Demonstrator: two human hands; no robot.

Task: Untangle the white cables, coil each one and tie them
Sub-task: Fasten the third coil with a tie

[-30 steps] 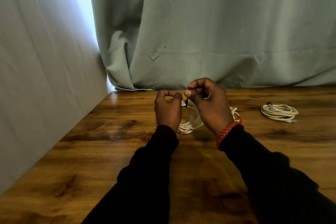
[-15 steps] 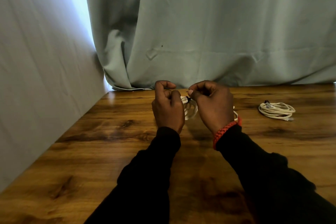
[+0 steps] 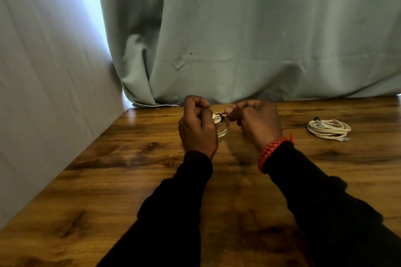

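Note:
A coiled white cable (image 3: 222, 130) hangs between my two hands over the far middle of the wooden table (image 3: 130, 180). A thin dark tie (image 3: 221, 116) wraps the top of the coil. My left hand (image 3: 198, 130) grips the coil at its top, fingers curled. My right hand (image 3: 256, 122) pinches the tie's right end between thumb and fingers. Most of the coil is hidden behind my hands. A second white cable (image 3: 328, 129) lies coiled on the table to the right, with a dark tie at its upper left.
A pale green curtain (image 3: 260, 39) hangs along the table's far edge. A light fabric wall (image 3: 43, 93) runs down the left side. An orange braided bracelet (image 3: 272, 151) sits on my right wrist.
Both hands have moved apart and slightly away from me, pulling the dark tie taut around the coil. The coil has lifted and now hangs more bunched between the hands.

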